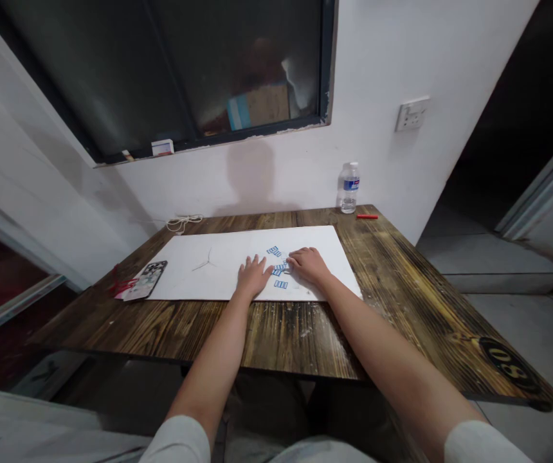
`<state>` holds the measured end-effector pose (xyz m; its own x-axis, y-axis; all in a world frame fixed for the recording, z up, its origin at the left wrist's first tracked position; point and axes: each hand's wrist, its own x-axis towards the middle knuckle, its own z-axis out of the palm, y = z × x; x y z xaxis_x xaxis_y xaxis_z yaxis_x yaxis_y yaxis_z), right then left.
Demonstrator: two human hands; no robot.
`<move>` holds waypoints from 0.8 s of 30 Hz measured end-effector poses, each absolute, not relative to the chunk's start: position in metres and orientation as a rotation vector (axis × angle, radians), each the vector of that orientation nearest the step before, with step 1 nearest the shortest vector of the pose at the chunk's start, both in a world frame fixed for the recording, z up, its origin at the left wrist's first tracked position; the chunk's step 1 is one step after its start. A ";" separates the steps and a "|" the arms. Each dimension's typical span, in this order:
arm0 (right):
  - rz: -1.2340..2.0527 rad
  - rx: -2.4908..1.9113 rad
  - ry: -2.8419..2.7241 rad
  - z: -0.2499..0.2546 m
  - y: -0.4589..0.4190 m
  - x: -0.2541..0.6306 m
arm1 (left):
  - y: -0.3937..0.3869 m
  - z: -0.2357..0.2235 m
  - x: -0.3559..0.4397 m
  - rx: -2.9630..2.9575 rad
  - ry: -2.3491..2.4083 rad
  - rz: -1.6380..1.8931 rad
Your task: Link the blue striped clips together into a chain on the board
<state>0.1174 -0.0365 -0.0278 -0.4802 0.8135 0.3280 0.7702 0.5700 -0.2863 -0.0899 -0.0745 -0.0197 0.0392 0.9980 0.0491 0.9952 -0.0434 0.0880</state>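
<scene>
My left hand (253, 276) lies palm down on a white sheet (194, 270), with its fingers spread and nothing visible in it. My right hand (309, 266) rests palm down a little to the right, its fingertips reaching the small blue-and-white printed pieces (279, 270). Those pieces lie scattered between my hands, and one (280, 284) sits just below the others. Whether my right fingers pinch a piece is hidden. A thin Y-shaped mark (206, 260) shows on the sheet, left of my hands.
The sheet lies on a dark-stained wooden table (392, 289). A smartphone (147, 280) and red tassel (122, 287) sit at its left, a white cord (183, 222) behind it. A water bottle (348, 188) and red stick (367, 217) stand at the far right corner.
</scene>
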 end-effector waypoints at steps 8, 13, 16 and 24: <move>0.205 -1.275 -2.437 -0.034 -0.033 0.119 | -0.078 -0.015 -0.085 2.451 1.800 0.196; 0.152 -1.473 -2.259 -0.036 -0.031 0.121 | -0.081 -0.009 -0.081 2.465 1.911 0.354; 0.189 -1.386 -2.293 -0.035 -0.031 0.124 | -0.081 -0.009 -0.082 2.524 1.772 0.335; 0.258 -1.385 -2.364 -0.039 -0.027 0.126 | -0.078 -0.018 -0.086 2.430 2.017 0.338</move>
